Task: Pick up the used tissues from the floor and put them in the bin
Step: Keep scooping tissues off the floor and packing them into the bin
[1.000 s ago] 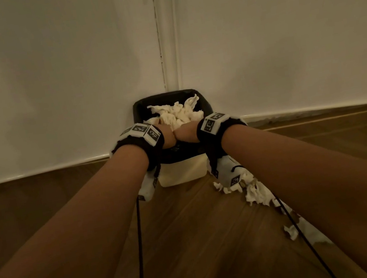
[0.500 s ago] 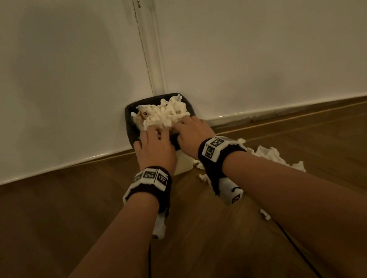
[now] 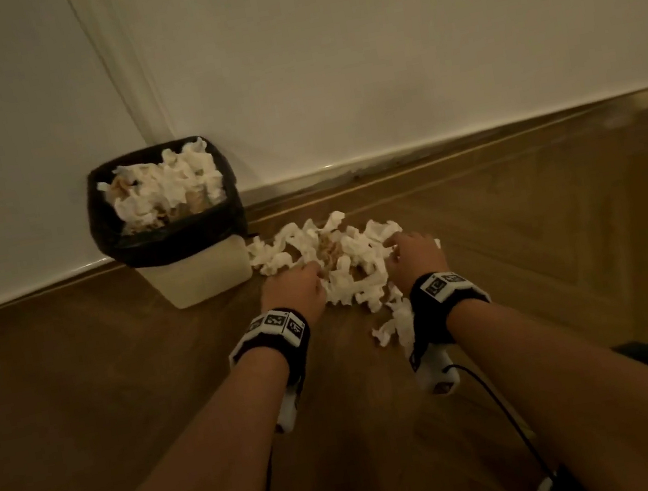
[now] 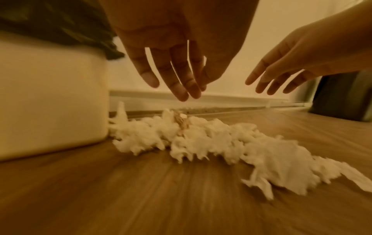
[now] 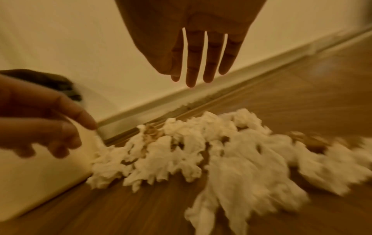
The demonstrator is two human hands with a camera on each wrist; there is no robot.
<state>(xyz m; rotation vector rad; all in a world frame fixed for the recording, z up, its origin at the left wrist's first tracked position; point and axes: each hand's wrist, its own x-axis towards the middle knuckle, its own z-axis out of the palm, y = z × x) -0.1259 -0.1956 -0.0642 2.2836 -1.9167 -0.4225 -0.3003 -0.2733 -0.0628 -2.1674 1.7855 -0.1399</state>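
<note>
A pile of crumpled white tissues (image 3: 342, 263) lies on the wooden floor just right of the bin (image 3: 198, 272), a cream box with a black liner (image 3: 110, 234) and heaped with tissues (image 3: 167, 190). My left hand (image 3: 295, 290) hovers over the pile's near-left edge, fingers straight and spread, holding nothing (image 4: 177, 82). My right hand (image 3: 411, 252) hangs over the pile's right side, fingers straight and pointing down, empty (image 5: 199, 70). In both wrist views the tissues (image 4: 211, 143) (image 5: 191, 155) lie a little below the fingertips.
White walls meet in a corner behind the bin, with a skirting strip (image 3: 426, 151) along the floor. Bare wooden floor (image 3: 126, 407) stretches left and towards me. Wrist camera cables (image 3: 499, 408) trail back along my forearms.
Both hands have left the bin's top and moved right and down to just above the tissue pile on the floor. The view has swung so the bin now sits at left.
</note>
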